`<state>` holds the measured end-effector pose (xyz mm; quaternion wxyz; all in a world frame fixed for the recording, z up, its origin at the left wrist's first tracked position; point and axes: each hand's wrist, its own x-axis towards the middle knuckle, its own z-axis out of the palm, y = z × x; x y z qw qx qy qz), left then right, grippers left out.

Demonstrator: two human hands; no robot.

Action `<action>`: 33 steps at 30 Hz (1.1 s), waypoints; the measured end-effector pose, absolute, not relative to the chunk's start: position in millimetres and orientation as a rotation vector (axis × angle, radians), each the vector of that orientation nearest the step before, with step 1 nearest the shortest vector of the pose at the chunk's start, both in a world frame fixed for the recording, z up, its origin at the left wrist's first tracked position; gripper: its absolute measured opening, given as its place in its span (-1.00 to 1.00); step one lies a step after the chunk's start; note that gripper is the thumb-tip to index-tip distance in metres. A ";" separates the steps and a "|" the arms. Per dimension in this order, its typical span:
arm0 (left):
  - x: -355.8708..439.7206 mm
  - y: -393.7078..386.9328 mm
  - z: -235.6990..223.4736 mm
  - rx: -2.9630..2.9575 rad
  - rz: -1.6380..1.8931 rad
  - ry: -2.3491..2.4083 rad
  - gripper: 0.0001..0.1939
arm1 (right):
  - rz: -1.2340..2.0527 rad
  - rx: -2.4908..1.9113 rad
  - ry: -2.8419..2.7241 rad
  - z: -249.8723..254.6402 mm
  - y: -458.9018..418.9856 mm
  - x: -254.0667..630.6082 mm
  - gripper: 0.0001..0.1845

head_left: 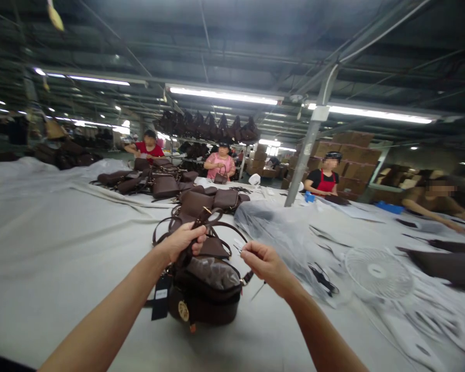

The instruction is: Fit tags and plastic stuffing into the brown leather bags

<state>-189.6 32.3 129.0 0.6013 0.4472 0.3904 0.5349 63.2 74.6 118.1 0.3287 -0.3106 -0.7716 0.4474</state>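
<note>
A dark brown handbag (207, 302) stands on the pale table in front of me. Its top is open and clear plastic stuffing (213, 273) shows inside. A round gold charm (183, 311) and a dark hang tag (161, 297) hang at its left side. My left hand (186, 242) is closed around the bag's gathered brown strap (199, 219), above the opening. To the right of the bag, my right hand (266, 266) is closed in a pinch. A thin, pointed metal tool (259, 290) sticks out below it; its kind is too blurred to tell.
Several brown bags (194, 201) are piled beyond mine, with plastic sheeting (271, 227) beside them. A white fan (380, 271) lies at the right, near black cords (323, 279). A metal post (308, 150) rises beyond the table's middle. Several co-workers sit or stand along the far side.
</note>
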 end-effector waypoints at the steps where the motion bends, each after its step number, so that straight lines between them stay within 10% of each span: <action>1: -192.1 32.1 129.5 1.033 1.246 0.892 -0.59 | 1.099 -0.851 -2.109 122.3 80.1 82.5 -0.71; 13: -197.7 44.1 122.6 1.013 1.235 0.939 -0.68 | 0.113 -2.036 -2.469 -1.1 150.3 168.9 -0.77; 33: -200.1 51.3 115.0 0.936 1.252 0.849 -0.79 | 0.558 -1.854 -2.637 -19.6 156.8 184.2 -0.91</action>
